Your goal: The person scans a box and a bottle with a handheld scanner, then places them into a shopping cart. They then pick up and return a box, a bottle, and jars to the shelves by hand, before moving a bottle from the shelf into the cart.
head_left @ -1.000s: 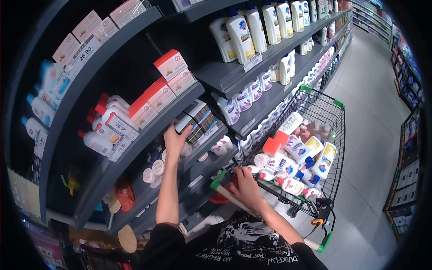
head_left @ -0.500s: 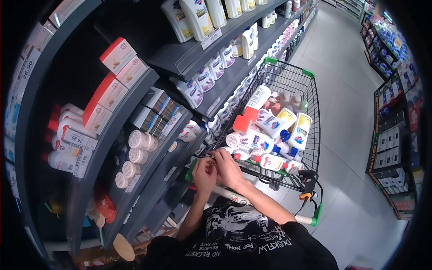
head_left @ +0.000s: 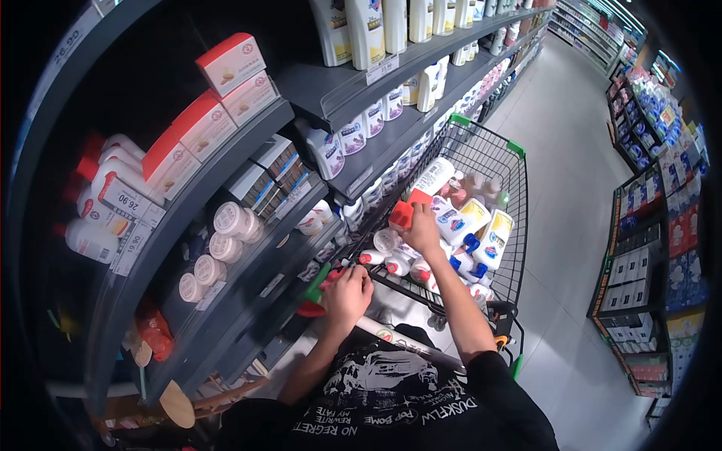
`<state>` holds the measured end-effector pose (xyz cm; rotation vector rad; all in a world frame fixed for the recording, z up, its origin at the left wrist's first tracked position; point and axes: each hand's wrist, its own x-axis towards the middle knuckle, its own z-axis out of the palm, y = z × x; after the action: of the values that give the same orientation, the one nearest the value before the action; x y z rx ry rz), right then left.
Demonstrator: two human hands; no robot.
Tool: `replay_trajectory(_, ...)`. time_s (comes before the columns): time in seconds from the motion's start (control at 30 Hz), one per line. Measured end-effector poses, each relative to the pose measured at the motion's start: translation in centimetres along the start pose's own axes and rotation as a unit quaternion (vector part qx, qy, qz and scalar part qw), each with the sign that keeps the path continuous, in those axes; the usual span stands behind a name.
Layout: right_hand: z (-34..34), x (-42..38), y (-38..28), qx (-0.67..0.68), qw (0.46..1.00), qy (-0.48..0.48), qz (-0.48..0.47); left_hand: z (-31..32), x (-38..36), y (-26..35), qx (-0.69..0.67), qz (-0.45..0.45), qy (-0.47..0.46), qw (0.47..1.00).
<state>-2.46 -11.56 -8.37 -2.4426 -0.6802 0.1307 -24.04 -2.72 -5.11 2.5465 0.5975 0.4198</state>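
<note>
Wire cart (head_left: 519,225) full of white bottles (head_left: 492,239), my right hand (head_left: 423,233) clamped on red-and-white box (head_left: 402,213) inside, my left hand (head_left: 347,292) closed round cart handle (head_left: 320,282)

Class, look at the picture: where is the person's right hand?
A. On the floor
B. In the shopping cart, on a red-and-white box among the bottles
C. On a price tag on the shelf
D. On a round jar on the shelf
B: the right hand reaches into the shopping cart and rests on the red-and-white box among the bottles, while the left hand sits at the cart's near rim.
</note>
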Motion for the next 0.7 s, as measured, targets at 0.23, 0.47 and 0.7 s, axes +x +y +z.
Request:
replay_trajectory(0.23,6.3,2.6,7.3,-0.102,0.992,-0.064,0.04,-1.0,0.0,0.4,0.017,-0.025,0.015,0.999)
replay_trajectory(0.47,5.1,1.3,6.0,-0.042,0.995,0.054,-0.074,-1.0,-0.1,0.4,-0.003,-0.005,0.013,1.0)
replay_trajectory(0.7,0.6,0.9,1.3,0.129,0.981,0.127,-0.073,-0.8,0.1,0.0,-0.005,-0.013,0.005,1.0)
